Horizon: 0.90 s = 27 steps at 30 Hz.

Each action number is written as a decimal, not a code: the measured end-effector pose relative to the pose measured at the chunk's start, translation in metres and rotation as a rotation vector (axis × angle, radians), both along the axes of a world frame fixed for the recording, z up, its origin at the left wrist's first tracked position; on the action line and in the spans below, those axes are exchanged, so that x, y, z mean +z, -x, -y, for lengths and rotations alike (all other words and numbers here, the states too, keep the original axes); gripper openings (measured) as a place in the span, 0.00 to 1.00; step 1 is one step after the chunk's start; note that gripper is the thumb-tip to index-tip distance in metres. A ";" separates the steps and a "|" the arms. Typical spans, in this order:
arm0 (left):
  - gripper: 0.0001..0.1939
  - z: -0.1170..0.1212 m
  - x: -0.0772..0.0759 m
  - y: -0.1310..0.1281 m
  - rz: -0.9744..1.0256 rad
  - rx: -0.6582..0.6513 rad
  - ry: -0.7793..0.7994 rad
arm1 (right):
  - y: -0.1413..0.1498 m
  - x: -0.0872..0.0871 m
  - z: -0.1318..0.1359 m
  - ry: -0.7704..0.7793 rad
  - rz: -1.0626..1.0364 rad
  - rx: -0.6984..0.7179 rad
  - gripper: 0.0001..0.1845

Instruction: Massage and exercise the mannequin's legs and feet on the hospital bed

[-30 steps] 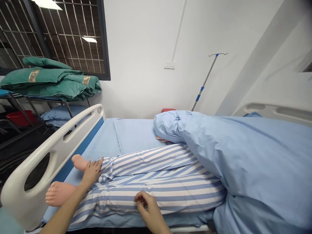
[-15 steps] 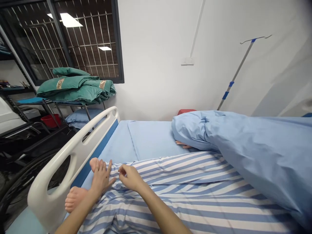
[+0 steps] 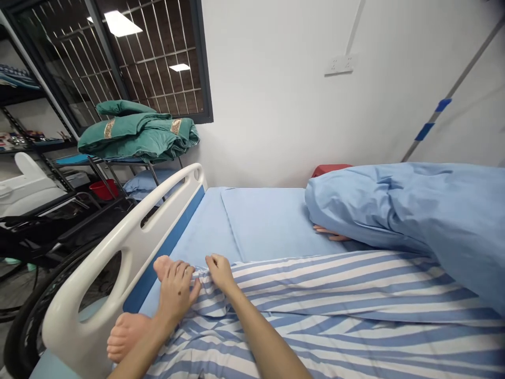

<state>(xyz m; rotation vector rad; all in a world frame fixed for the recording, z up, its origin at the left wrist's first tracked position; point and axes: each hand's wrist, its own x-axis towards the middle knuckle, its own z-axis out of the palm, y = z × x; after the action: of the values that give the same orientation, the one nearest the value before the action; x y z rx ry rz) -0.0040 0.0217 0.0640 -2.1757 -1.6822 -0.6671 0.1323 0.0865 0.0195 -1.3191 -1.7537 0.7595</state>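
Striped blue-and-white trousers (image 3: 315, 279) cover the legs of a dummy-like figure lying on the bed. My left hand (image 3: 177, 289) lies over the ankle end of the far leg, its fingers bent round the trouser hem and the thumb on the near side. Just beyond its fingers the far foot (image 3: 161, 266) sticks out. Close beside it, my right hand (image 3: 220, 271) is closed on the cloth of the same trouser leg; its fingertips are partly hidden. The near foot (image 3: 126, 334) lies bare, left of my left forearm.
A white bed end board (image 3: 130, 237) stands left of the feet, with a wheelchair wheel (image 3: 23, 321) beyond it. A bunched blue quilt (image 3: 414, 210) covers the right side, fingers showing under its edge. Green folded bedding (image 3: 138, 134) lies near the window.
The view has shifted, so the quilt and pole appear farther right. My left fingers have gone from spread to bent over the hem. My right hand has closed on the trouser cloth.
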 end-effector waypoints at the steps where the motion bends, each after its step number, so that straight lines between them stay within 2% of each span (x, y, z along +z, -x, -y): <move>1: 0.10 -0.006 0.003 -0.007 0.139 0.022 0.023 | -0.001 -0.003 -0.003 0.016 -0.107 0.019 0.22; 4: 0.17 -0.032 0.004 -0.030 0.655 0.104 0.126 | -0.006 -0.004 -0.009 0.085 -0.393 0.074 0.22; 6: 0.18 -0.050 -0.005 -0.045 0.943 0.139 0.152 | -0.007 -0.003 -0.012 0.161 -0.541 0.060 0.22; 7: 0.18 -0.057 -0.012 -0.051 1.011 0.154 0.154 | -0.008 -0.004 -0.014 0.192 -0.599 0.050 0.22; 9: 0.18 -0.065 -0.029 -0.061 0.957 0.161 0.175 | -0.009 -0.007 -0.017 0.220 -0.672 0.039 0.22; 11: 0.18 -0.067 -0.044 -0.065 0.770 0.147 0.214 | -0.009 -0.011 -0.019 0.215 -0.682 0.038 0.23; 14: 0.17 -0.064 -0.058 -0.064 0.564 0.167 0.229 | -0.010 -0.008 -0.018 0.175 -0.549 -0.013 0.23; 16: 0.15 -0.063 -0.062 -0.062 0.486 0.200 0.244 | -0.011 0.002 -0.013 0.121 -0.305 -0.080 0.23; 18: 0.09 -0.063 -0.063 -0.061 0.399 0.218 0.279 | -0.014 0.016 -0.006 0.032 0.031 -0.101 0.19; 21: 0.06 -0.063 -0.065 -0.063 0.285 0.237 0.315 | -0.022 0.028 0.000 -0.095 0.393 -0.018 0.15; 23: 0.06 -0.062 -0.066 -0.065 0.267 0.257 0.322 | -0.030 0.025 -0.002 -0.094 0.418 0.008 0.17; 27: 0.15 -0.063 -0.057 -0.071 0.359 0.337 0.335 | -0.044 0.004 -0.015 -0.027 0.202 -0.062 0.22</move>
<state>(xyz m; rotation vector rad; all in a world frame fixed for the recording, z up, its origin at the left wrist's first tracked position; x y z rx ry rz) 0.0666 0.0851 0.0074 -1.9794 -2.4326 -0.7566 0.1766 0.1013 0.0233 -1.4671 -1.8636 0.5821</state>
